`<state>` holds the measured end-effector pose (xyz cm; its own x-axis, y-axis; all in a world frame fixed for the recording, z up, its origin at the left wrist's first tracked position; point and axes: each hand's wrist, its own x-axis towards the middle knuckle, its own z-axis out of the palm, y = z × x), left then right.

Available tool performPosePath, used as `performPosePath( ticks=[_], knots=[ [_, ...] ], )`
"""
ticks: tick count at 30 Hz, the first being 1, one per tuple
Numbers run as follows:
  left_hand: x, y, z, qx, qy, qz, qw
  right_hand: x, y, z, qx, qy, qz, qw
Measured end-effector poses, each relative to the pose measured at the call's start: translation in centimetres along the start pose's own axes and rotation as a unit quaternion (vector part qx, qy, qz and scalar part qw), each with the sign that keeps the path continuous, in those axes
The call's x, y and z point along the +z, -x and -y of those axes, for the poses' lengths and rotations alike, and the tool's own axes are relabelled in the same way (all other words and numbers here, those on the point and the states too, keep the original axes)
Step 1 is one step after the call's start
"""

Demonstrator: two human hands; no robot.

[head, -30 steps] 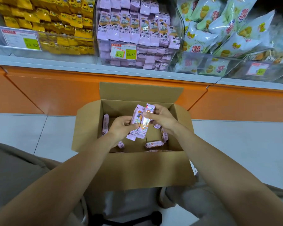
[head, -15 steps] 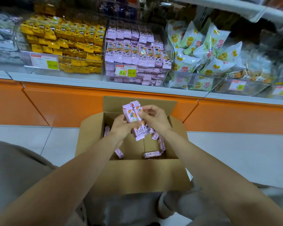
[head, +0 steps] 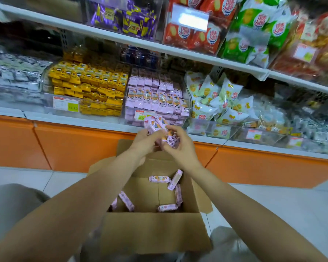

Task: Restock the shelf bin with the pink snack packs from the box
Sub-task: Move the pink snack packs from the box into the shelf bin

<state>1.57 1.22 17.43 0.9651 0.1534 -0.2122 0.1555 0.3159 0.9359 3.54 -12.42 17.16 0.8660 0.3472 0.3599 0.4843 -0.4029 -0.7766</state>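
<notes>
The left hand [head: 142, 141] and right hand [head: 180, 148] together pinch a bunch of pink snack packs [head: 158, 125] above the open box [head: 151, 230] on the pale tiled floor [head: 273, 214], near the far shelf bin [head: 155, 95] over an orange base [head: 74, 144].

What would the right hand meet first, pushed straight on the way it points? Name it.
The right hand would likely meet the clear plastic shelf bin of pink snack packs first; depth is unclear.

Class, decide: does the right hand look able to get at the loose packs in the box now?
Probably not yet: the right hand and left hand both hold a bundle of packs; the open box below is unobstructed.
</notes>
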Motion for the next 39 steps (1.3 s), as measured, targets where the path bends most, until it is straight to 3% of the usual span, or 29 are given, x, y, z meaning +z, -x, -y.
performPosePath(
  ticks=[4, 6, 10, 13, 19, 23, 30, 35, 39],
  knots=[
    [-0.1, -2.9, -3.3, 0.093, -0.142, 0.055, 0.984, -2.2, -4.4, 1.4, 0.002, 0.003, -0.069, 0.998],
    [-0.7, -4.4, -4.7, 0.170, -0.245, 0.040, 0.954, -3.3, -7.2, 1.2, 0.021, 0.040, -0.101, 0.994],
    [-3.0, -8.0, -6.6, 0.331, -0.508, -0.042, 0.794, -4.7, -13.2, 0.3, 0.069, 0.129, -0.154, 0.977],
    [-4.5, -10.7, -7.0, 0.391, -0.612, -0.055, 0.685, -4.9, -17.5, -0.4, 0.097, 0.201, -0.169, 0.960],
    [-6.4, -14.8, -5.8, 0.399, -0.702, -0.043, 0.589, -4.1, -24.5, -2.7, 0.138, 0.305, -0.171, 0.927],
    [-7.2, -16.1, -4.3, 0.443, -0.697, -0.061, 0.561, -2.4, -27.0, -3.7, 0.142, 0.368, -0.142, 0.908],
    [-7.1, -16.6, -3.8, 0.483, -0.665, -0.088, 0.563, -1.5, -28.4, -4.0, 0.153, 0.441, -0.127, 0.875],
    [-7.1, -16.5, -3.7, 0.468, -0.679, -0.093, 0.558, -0.7, -28.1, -3.7, 0.133, 0.375, -0.117, 0.910],
    [-7.1, -16.3, -3.9, 0.459, -0.694, -0.097, 0.547, -0.9, -27.6, -3.6, 0.110, 0.370, -0.149, 0.911]
  ],
)
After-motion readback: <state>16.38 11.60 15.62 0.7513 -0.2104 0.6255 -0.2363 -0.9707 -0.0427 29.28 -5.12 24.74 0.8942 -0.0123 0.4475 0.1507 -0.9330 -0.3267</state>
